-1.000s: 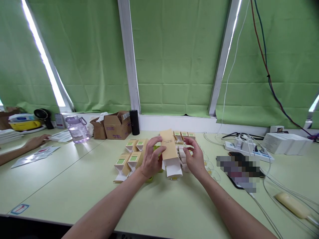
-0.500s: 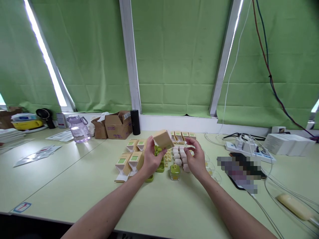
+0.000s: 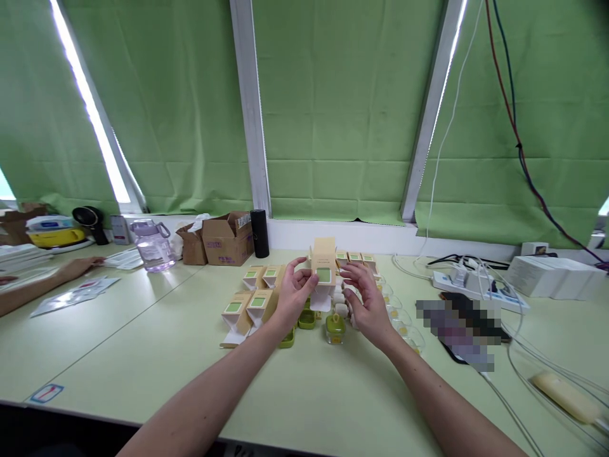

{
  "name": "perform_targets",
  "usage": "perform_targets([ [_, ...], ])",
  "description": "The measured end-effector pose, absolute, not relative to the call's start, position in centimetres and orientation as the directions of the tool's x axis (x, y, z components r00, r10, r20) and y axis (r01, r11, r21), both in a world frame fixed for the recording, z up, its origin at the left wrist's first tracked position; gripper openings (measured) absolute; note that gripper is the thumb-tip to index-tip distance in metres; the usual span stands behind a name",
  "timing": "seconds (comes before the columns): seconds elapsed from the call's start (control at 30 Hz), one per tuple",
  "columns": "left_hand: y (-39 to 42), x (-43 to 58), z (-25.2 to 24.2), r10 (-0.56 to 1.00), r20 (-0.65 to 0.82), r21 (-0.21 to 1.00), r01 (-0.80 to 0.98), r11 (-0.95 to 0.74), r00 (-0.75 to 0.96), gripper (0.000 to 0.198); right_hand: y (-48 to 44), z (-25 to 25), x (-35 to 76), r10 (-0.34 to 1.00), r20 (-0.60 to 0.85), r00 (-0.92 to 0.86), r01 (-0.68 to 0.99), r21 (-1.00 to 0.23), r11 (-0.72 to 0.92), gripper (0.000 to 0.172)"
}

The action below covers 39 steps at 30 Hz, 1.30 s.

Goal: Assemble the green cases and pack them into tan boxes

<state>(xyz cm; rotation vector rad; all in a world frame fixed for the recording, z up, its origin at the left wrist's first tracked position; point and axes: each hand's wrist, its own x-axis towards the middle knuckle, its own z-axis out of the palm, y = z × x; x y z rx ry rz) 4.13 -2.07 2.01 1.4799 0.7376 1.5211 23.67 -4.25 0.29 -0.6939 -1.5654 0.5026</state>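
Carton [image 3: 325, 249], with its white flap [image 3: 320, 300] hanging down, is gripped between thumb and fingers of the left hand [image 3: 292, 295] above the counter [image 3: 304, 393], while the right hand [image 3: 368, 308] is held half open just beside it, apparently with nothing grasped. The card could be creased if it is pinched too strongly, and the green-lidded jar [image 3: 335, 329] could be knocked if the carton is lowered carelessly. Compared with half a second ago, the carton has been turned from tilted to nearly upright, so its green window [image 3: 323, 275] is now shown.
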Motion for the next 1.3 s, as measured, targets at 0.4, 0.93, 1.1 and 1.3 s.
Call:
perform_targets([
  [0.4, -2.8, 4.7, 2.3, 0.909, 0.396, 0.915, -0.141, -0.378, 0.132, 0.073, -4.6, 0.4, 23.4, 0.693, 0.718, -0.072, 0.158, -0.678, 0.718, 0.031],
  [0.93, -2.2, 3.9, 1.2, 0.640, 0.722, 0.650, 0.062, -0.758, 0.263, 0.044, -3.9, 0.4, 23.9, 0.770, 0.638, -0.030, 0.008, -0.770, 0.638, 0.028],
  [1.1, -1.8, 4.1, 1.0, 0.626, 0.746, 0.621, 0.102, -0.777, 0.225, 0.040, -3.7, 0.2, 24.1, 0.785, 0.617, -0.058, 0.008, -0.786, 0.618, 0.032],
  [1.3, -1.7, 4.3, 1.0, 0.693, 0.700, 0.700, 0.031, -0.714, 0.171, 0.037, -3.4, -0.1, 24.3, 0.788, 0.607, -0.099, 0.004, -0.792, 0.611, 0.037],
])
